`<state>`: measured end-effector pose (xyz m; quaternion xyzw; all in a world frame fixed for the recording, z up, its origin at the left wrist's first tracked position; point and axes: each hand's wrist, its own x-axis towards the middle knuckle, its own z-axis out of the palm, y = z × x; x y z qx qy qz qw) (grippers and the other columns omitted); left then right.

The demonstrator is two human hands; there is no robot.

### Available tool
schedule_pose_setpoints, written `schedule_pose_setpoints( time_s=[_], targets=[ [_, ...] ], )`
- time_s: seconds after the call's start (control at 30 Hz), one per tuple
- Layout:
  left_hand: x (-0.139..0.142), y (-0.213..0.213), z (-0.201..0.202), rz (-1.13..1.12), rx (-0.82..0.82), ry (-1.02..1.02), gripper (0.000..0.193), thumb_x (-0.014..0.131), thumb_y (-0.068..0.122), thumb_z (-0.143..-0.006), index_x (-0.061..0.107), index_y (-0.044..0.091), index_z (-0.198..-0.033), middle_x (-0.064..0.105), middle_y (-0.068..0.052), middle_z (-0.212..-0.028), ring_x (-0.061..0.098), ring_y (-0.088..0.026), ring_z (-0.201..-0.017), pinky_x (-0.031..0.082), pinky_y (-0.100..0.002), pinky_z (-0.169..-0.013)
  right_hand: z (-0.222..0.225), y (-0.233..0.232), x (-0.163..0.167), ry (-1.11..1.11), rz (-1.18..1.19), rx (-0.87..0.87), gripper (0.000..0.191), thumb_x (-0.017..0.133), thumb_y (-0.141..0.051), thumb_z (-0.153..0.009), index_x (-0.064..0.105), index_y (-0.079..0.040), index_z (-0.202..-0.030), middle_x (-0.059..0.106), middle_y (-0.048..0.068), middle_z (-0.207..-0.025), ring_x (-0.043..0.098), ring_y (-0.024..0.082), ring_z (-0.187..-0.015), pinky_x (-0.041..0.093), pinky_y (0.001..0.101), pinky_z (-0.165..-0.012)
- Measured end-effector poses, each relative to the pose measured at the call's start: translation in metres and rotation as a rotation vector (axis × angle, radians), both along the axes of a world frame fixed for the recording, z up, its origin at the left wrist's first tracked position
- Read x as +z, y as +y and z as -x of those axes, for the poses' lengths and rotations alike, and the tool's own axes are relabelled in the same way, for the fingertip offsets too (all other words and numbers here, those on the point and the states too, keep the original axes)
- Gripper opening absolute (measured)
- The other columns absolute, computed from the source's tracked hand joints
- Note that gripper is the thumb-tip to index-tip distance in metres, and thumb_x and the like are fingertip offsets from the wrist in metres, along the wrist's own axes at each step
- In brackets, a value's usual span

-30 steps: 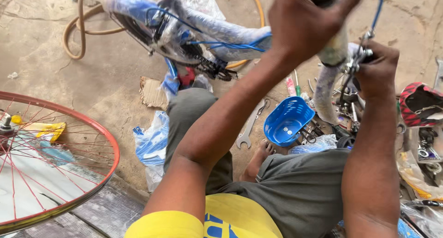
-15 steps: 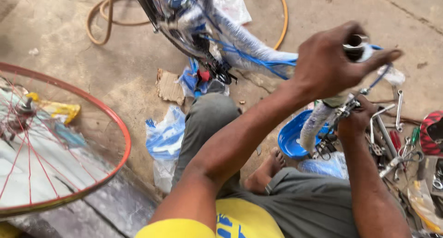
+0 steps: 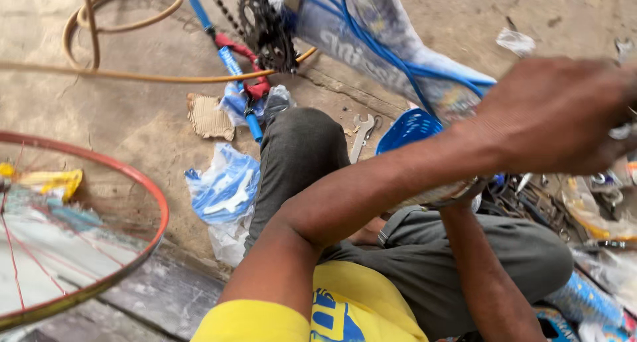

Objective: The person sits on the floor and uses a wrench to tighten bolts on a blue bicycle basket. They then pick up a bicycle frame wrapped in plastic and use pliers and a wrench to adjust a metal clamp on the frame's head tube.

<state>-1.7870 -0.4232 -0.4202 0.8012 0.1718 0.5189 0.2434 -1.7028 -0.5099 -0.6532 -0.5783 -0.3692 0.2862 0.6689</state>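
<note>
My left hand (image 3: 554,116) reaches across to the right edge, its fingers curled around a pale wrapped bicycle part (image 3: 624,131) that is blurred. My right forearm (image 3: 488,279) rises from the bottom; its hand is hidden behind my left forearm, close to the lower end of the wrapped bicycle frame (image 3: 371,43). The frame is covered in blue and white plastic, with blue cables along it. The black chainring (image 3: 265,30) sits at its upper left. I sit on the ground, grey-trousered knee (image 3: 302,149) raised.
A red-rimmed spoked wheel (image 3: 142,183) lies at the left. A tan hose (image 3: 119,10), a cardboard scrap (image 3: 209,116), a blue plastic bag (image 3: 225,186), a spanner (image 3: 361,133) and a blue perforated bowl (image 3: 408,126) lie on the concrete. Loose metal parts (image 3: 531,196) crowd the right.
The view has tipped down and left: the frame and chainring sit higher and nearer. My left hand stays closed on the wrapped part, and my right hand has slipped behind my left forearm.
</note>
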Motion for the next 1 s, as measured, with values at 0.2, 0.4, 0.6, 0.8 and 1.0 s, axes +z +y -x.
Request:
schedule_pose_setpoints(
  time_s=[0.2,0.4,0.6,0.8,1.0],
  targets=[
    [-0.009,0.053,0.051,0.022,-0.307,-0.066,0.037,0.083,0.041,-0.084,0.062,0.011,-0.086,0.071,-0.001,-0.077,0.078,-0.015,-0.075,0.064,-0.032,-0.070,0.059,-0.010,0.032,-0.147,-0.126,-0.107,0.018,0.070,-0.015,-0.100,0.072,-0.003,-0.113,0.071,0.005,-0.099,0.062,0.014,-0.089,0.052,0.0321,-0.082],
    [-0.073,0.133,0.067,0.502,-0.342,-0.252,0.021,0.084,0.021,-0.090,0.070,0.006,-0.097,0.070,-0.001,-0.083,0.071,-0.010,-0.072,0.062,-0.027,-0.067,0.082,0.038,0.031,-0.103,0.082,-0.206,0.020,0.078,-0.010,-0.083,0.070,-0.005,-0.101,0.072,0.001,-0.089,0.063,0.012,-0.079,0.053,0.0308,-0.075],
    [-0.124,0.160,0.054,0.440,-0.116,-0.037,0.055,0.086,0.039,-0.084,0.068,-0.001,-0.118,0.073,-0.011,-0.096,0.067,-0.018,-0.089,0.057,-0.034,-0.081,0.096,0.077,0.006,-0.185,0.156,-0.136,0.024,0.083,-0.005,-0.078,0.074,-0.004,-0.100,0.075,0.003,-0.091,0.066,0.013,-0.083,0.054,0.0322,-0.079],
    [-0.190,0.170,0.137,0.657,0.113,-0.009,0.064,0.060,0.060,-0.102,0.068,0.000,-0.123,0.077,-0.010,-0.110,0.071,-0.017,-0.104,0.055,-0.033,-0.091,0.063,0.131,0.011,-0.018,0.100,-0.042,0.035,0.086,0.007,-0.074,0.070,-0.001,-0.104,0.075,0.003,-0.096,0.065,0.013,-0.084,0.056,0.0303,-0.078],
    [-0.236,0.156,0.139,1.068,-0.174,-0.227,0.061,0.064,0.061,-0.099,0.075,0.002,-0.107,0.068,-0.006,-0.091,0.059,-0.013,-0.078,0.048,-0.031,-0.067,0.059,0.159,0.049,0.005,0.046,0.037,0.032,0.087,0.002,-0.082,0.070,-0.001,-0.109,0.075,0.003,-0.098,0.068,0.013,-0.087,0.058,0.0300,-0.081]
  ],
)
